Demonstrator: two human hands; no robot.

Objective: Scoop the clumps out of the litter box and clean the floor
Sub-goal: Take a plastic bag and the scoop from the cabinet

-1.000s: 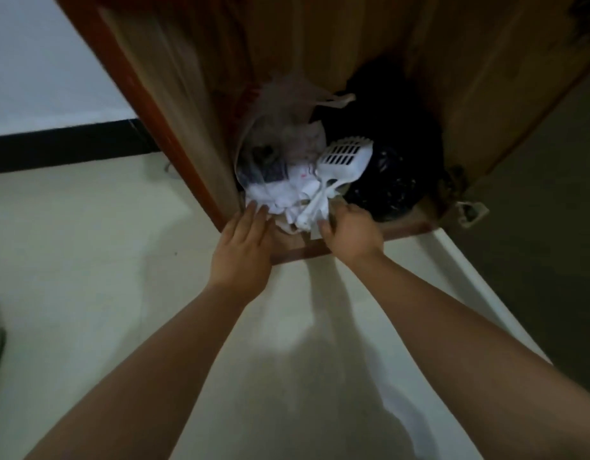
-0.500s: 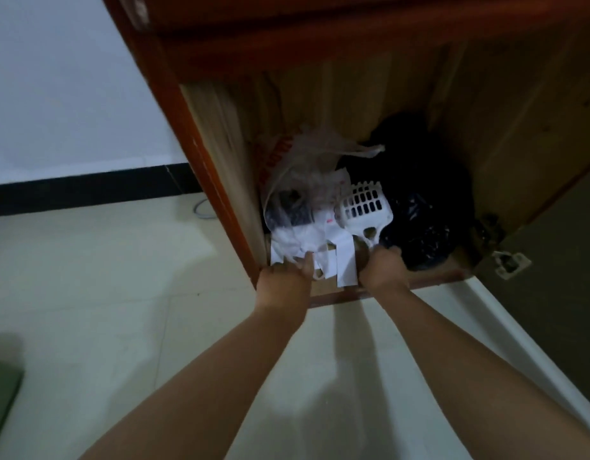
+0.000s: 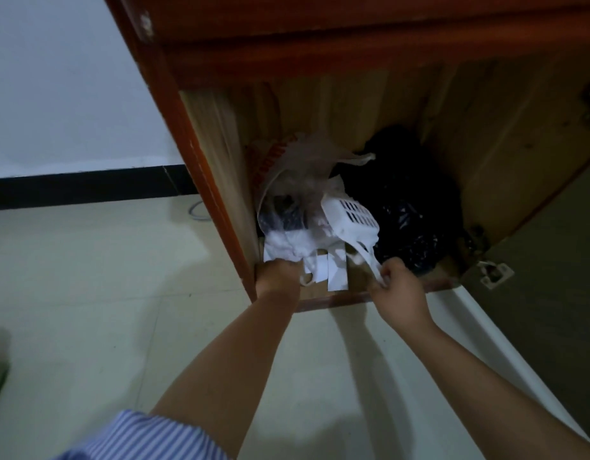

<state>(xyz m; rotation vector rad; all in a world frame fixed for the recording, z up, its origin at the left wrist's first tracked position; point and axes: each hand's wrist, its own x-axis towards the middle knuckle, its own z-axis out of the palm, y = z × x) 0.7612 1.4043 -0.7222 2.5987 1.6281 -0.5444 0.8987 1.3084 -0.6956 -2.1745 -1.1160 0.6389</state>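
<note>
A white slotted litter scoop [image 3: 351, 218] lies tilted inside the open wooden cabinet [image 3: 220, 127], head up and handle toward me. My right hand [image 3: 398, 288] is closed around the end of the scoop's handle at the cabinet's front lip. My left hand [image 3: 278, 272] grips a bunch of white plastic bags [image 3: 297, 245] at the front left of the cabinet floor. No litter box is in view.
A clear plastic bag [image 3: 297, 180] stands behind the white bags. A black plastic bag [image 3: 406, 207] fills the right of the cabinet. The cabinet door [image 3: 552, 277] hangs open at the right with a white hinge [image 3: 494, 272]. Pale tile floor [image 3: 104, 277] lies below.
My right hand has shifted right and back along the handle, and the scoop's head has tilted. My left hand stays clenched on the white bags. The view has moved nearer.
</note>
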